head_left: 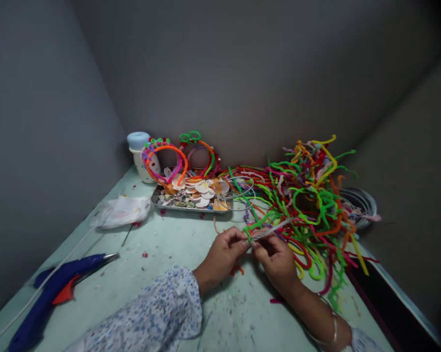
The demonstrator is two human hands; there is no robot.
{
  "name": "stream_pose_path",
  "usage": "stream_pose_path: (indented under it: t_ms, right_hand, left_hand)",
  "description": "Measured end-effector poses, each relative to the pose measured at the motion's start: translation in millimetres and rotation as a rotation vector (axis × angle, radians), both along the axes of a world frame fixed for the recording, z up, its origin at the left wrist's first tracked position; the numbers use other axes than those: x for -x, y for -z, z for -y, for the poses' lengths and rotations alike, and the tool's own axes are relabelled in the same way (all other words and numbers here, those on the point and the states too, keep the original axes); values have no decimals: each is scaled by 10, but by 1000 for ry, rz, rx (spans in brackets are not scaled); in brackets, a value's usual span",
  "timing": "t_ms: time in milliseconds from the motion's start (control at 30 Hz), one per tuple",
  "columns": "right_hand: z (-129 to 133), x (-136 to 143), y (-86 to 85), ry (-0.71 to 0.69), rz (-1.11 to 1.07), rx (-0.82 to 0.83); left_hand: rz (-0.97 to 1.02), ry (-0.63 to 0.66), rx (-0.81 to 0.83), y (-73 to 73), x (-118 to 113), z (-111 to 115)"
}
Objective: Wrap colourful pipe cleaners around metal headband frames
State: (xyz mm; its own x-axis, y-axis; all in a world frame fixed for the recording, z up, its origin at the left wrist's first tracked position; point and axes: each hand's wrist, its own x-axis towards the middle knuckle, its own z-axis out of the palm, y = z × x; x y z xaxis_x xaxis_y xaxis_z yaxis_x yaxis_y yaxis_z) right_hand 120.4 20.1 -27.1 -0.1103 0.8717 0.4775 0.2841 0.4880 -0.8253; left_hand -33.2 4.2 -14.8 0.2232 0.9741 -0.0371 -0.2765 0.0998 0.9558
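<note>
Green pipe cleaner [257,226] and pale strip [277,226] — pinched together in fingertips of left hand [223,252] and right hand [278,259], just left of big fuzzy pile [326,200]. 1 shell tray [185,209] far, 1 glue gun [68,274] near left.

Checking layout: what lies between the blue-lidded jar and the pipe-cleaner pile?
The head view shows headbands, thin hoops and a metal tray of pale discs between the jar and the pile.

- We hold a bright-green fuzzy stem [252,227], bent, nearer us than the metal tray [191,210] and to its right.
- We hold a pale narrow strip [279,225] close against the stem, slanting away, also right of the tray.
</note>
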Motion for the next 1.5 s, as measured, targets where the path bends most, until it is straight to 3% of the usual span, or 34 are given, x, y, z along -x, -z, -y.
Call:
stream_pose_path:
  t_ms: [167, 567, 867, 1300, 1500]
  right_hand:
    - [15, 12, -16, 45, 40, -61]
    - [25, 3, 24, 47, 80, -36]
    - [32, 11, 3, 150, 204, -112]
    - [40, -3, 11, 57, 54, -21]
    - [54, -11, 6, 103, -15, 26]
  left_hand:
    - [-29, -2, -29, 42, 2, -4]
    - [-68, -28, -52, 22, 4, 6]
    - [-100, -56, -46, 21, -3, 14]
    - [-159, -58, -65, -4, 5, 52]
    - [-109, -24, -61, 22, 8, 49]
